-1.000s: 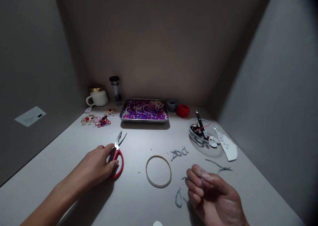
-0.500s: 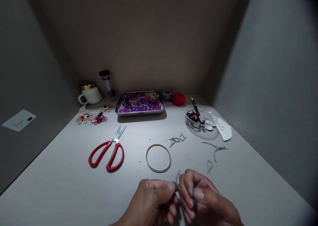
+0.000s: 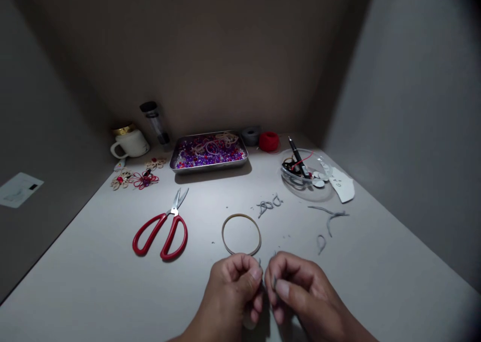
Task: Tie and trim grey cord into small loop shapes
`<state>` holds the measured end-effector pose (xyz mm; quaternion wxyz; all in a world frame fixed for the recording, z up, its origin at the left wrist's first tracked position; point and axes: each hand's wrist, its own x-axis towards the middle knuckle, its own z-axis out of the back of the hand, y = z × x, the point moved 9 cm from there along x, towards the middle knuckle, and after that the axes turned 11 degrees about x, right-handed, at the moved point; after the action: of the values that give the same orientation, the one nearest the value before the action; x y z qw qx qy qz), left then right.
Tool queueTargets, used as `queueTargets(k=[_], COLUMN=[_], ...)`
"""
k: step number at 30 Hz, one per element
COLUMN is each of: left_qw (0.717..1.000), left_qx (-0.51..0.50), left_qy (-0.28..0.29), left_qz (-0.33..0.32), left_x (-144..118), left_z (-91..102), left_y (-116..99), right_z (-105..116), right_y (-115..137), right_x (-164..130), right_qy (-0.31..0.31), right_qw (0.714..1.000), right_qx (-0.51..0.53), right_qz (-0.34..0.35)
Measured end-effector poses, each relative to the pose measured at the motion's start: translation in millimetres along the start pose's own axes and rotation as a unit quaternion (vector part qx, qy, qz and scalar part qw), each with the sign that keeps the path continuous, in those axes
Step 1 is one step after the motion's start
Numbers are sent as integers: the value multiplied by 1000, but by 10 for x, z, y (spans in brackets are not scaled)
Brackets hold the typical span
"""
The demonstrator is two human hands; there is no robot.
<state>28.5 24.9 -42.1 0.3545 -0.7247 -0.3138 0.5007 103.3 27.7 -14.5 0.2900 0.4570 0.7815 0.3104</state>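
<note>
At the front of the table my left hand (image 3: pixel 238 294) pinches grey cord between thumb and forefinger; only a short tip shows above the fingers. Close beside it, my right hand (image 3: pixel 300 289) is closed on the grey cord (image 3: pixel 274 282) too, thumb pressed against the fingers. Most of the cord is hidden by my hands. Just beyond my left hand lies a thin tan ring (image 3: pixel 241 215), its near edge touching the fingers in view. Scissors with red handles (image 3: pixel 175 236) lie to the left, blades parted and pointing away.
A metal tray (image 3: pixel 210 169) of beads stands at the back, beside grey (image 3: pixel 250 136) and red cord rolls (image 3: pixel 269 141). Grey cord scraps (image 3: pixel 269 205) lie right of centre. A clear dish (image 3: pixel 306 194) holds a pen. Cord flowers (image 3: pixel 145 179) and a mug (image 3: pixel 132 144) are at left.
My hands have come closer to the ring and turned slightly, with the cord now less visible between them. The whole view has shifted a little; the table things lie as before.
</note>
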Motion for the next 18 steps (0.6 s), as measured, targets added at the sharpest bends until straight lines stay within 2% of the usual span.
queueTargets(k=[3, 6, 18], left_qw=[997, 991, 997], left_qx=[62, 112, 58], left_qy=[-28, -21, -3], left_qz=[-37, -68, -41], left_x=[-52, -79, 14], left_z=[63, 55, 74], left_y=[-113, -184, -15], right_z=[124, 153, 184], right_y=[-13, -97, -99], right_x=[14, 34, 35], right_qy=[-63, -73, -90], right_qw=[998, 996, 995], right_qx=[9, 9, -9], right_qz=[-7, -50, -50])
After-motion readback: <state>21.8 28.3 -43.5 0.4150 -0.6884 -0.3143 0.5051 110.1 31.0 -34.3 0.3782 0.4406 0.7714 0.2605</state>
